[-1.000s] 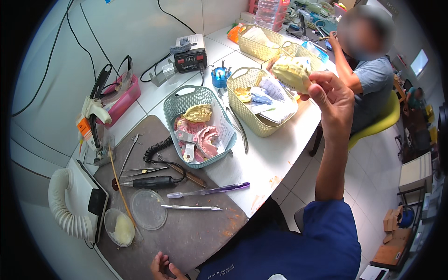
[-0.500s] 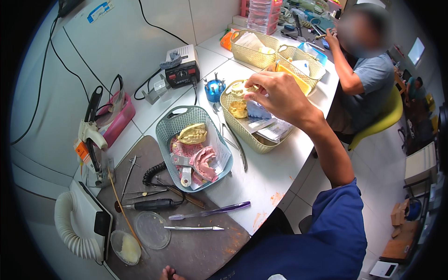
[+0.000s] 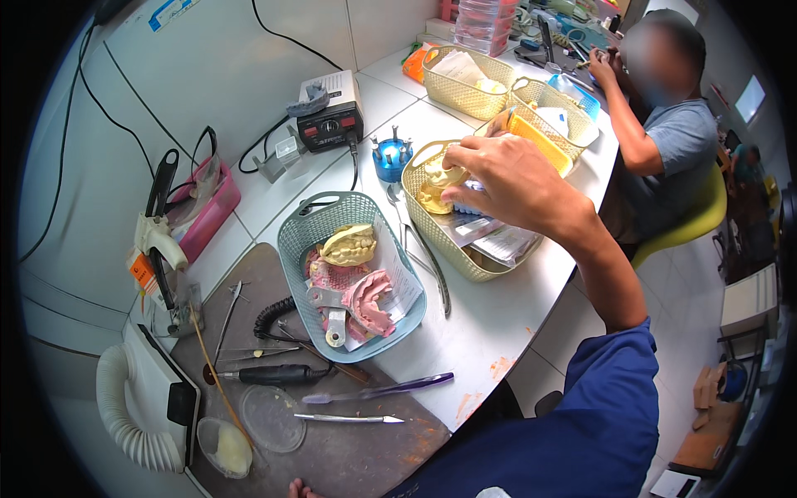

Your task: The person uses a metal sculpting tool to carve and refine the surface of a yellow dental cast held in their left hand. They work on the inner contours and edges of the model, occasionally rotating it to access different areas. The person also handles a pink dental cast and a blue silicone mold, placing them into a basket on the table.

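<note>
My right hand (image 3: 519, 181) reaches over the near yellow basket (image 3: 477, 264) and pinches a pale yellow dental cast (image 3: 442, 173) between thumb and fingers. Just under it lies another yellow dental cast (image 3: 433, 199), beside papers and plastic packets (image 3: 505, 246). Left of that stands a blue-grey basket (image 3: 413, 319) with a yellow dental cast (image 3: 347, 246), a pink dental impression (image 3: 369, 304) in a metal tray and a folded paper. Only a few fingertips of my left hand (image 3: 300, 490) show at the lower edge; whether they hold anything is hidden.
A craft knife (image 3: 349, 418), a purple-handled tool (image 3: 378, 388) and a black handpiece (image 3: 278, 373) lie on the brown mat. Behind are a blue bur holder (image 3: 392, 159) and a control box (image 3: 330, 116). A co-worker (image 3: 668, 137) sits at the far right, past more yellow baskets (image 3: 465, 93).
My right hand has lowered slightly with the cast, now close over the cast in the yellow basket. The view has shifted a little. My left fingertips stay at the lower edge.
</note>
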`<state>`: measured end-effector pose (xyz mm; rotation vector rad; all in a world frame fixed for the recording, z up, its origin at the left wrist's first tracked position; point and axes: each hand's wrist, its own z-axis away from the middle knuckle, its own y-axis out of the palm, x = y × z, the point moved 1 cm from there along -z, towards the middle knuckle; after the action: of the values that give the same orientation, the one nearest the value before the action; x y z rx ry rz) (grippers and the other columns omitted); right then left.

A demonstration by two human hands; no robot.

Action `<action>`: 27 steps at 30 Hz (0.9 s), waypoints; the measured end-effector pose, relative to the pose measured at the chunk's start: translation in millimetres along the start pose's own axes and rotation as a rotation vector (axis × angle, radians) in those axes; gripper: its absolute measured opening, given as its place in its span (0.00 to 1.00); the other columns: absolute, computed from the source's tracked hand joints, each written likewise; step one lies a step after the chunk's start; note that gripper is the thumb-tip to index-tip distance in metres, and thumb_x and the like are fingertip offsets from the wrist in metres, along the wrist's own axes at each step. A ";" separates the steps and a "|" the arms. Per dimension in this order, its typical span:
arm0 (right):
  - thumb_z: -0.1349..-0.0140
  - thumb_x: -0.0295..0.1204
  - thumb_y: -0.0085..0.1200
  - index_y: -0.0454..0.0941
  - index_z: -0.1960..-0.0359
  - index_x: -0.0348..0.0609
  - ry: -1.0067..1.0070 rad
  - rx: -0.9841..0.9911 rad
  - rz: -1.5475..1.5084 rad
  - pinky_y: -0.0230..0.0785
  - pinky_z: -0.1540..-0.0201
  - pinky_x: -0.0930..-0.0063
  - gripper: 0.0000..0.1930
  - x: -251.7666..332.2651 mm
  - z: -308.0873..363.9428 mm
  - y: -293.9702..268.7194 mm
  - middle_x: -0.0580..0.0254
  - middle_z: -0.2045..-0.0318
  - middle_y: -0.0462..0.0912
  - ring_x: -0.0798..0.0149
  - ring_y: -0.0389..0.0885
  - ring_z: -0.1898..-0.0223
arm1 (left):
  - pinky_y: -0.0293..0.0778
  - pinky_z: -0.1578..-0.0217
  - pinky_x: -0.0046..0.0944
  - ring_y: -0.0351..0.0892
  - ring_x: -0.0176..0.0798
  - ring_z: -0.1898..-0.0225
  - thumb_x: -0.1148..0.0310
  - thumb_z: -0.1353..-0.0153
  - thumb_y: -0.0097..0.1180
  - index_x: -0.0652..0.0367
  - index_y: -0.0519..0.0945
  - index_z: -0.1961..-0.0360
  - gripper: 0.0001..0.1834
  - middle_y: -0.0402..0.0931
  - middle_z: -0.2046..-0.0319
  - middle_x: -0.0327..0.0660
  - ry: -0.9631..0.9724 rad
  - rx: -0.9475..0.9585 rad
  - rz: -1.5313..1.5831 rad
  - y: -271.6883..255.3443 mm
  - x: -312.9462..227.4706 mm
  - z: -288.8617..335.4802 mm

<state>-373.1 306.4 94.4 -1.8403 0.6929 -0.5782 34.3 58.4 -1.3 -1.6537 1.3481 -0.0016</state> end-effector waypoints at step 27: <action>0.49 0.33 0.62 0.85 0.71 0.44 0.013 0.401 0.303 0.75 0.58 0.59 0.08 25.5 -36.4 6.0 0.50 0.71 0.85 0.50 0.84 0.64 | 0.77 0.63 0.42 0.81 0.50 0.66 0.73 0.36 0.52 0.68 0.79 0.53 0.13 0.82 0.61 0.51 0.173 0.109 0.039 -7.5 31.6 11.1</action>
<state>-380.4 263.0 103.1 -1.3319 0.7840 -0.4866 58.1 41.3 -19.2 -1.5634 1.4833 -0.1955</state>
